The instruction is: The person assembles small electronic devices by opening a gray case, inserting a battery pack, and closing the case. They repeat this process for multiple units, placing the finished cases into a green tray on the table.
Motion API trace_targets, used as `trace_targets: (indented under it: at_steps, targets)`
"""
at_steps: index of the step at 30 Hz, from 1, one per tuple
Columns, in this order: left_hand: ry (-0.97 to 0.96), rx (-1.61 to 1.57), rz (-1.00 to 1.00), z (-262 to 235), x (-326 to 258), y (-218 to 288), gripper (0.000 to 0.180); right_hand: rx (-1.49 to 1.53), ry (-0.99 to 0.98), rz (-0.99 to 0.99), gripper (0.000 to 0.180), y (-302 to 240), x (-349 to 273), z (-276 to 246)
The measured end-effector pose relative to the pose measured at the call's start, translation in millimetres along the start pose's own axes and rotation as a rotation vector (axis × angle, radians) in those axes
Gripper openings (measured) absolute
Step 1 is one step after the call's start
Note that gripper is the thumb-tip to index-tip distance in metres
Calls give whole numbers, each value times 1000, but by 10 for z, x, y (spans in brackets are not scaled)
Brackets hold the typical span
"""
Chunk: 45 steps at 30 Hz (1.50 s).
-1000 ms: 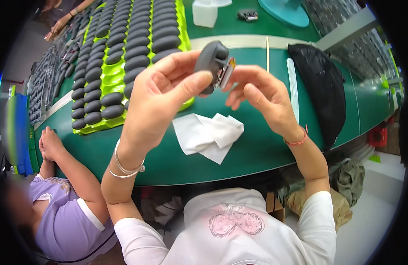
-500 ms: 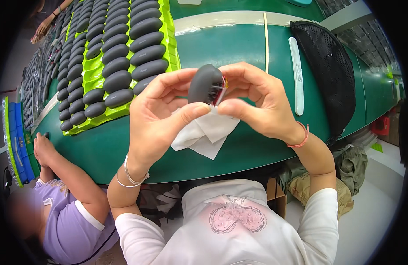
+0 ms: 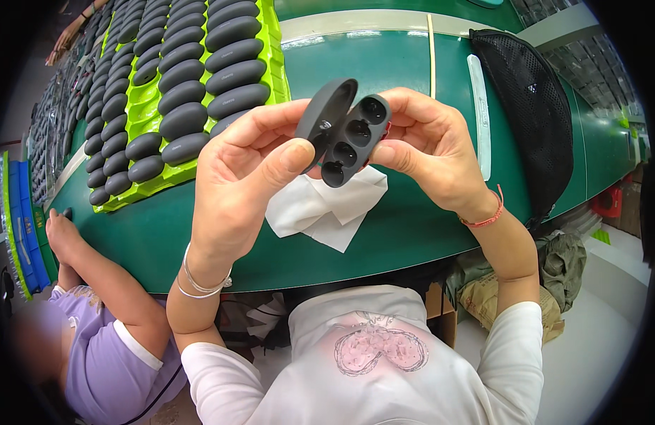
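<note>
A dark grey earbud charging case (image 3: 354, 142) is held up between my two hands over the green table. Its lid is swung up at the left, and the inner tray shows several round hollows. My left hand (image 3: 246, 159) grips the lid side, thumb in front and fingers behind. My right hand (image 3: 430, 152) pinches the tray's right edge between thumb and fingers. A bit of red shows behind that edge, too small to make out. Below the case, a folded white cloth (image 3: 327, 209) lies on the table.
A lime green tray (image 3: 136, 197) with rows of dark rounded cases stands at left. To the right lie a pale flat strip (image 3: 480, 117) and a black mesh pouch (image 3: 529, 127). A co-worker's hands (image 3: 61, 237) rest at the table's left edge.
The case has been turned, so its inner tray with the hollows now faces me; before, it was seen edge-on with red parts and thin prongs showing. My left hand has shifted slightly left.
</note>
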<state>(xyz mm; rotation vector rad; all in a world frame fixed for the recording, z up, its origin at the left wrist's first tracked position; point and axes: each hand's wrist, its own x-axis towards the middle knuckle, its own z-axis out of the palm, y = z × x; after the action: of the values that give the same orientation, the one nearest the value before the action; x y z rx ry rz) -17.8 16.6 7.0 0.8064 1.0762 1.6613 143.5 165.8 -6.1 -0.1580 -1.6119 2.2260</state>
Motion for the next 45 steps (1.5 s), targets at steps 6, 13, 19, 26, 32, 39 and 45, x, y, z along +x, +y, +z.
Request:
trace_targets:
  at_steps: [6,13,19,26,32,39,45]
  targets:
    - [-22,-49,25,25,-20,4,38,33,-75,-22,31,44,14,-50]
    - [-41,-78,83,76,-64,47,39,78,-127,-28,32,26,1,-40]
    - [-10,-44,20,93,-77,105,34,105,-179,52,31,55,-14,-55]
    - [13,175,-101,53,-90,135,52,150,-194,126,34,69,-19,-31]
    - [44,221,-94,113,-100,136,53,196,-207,194,34,102,-18,-18]
    - [41,154,-208,105,-64,151,50,135,-219,267,37,95,-25,-27]
    - [54,144,-212,86,-43,146,47,103,-212,187,40,118,-18,-32]
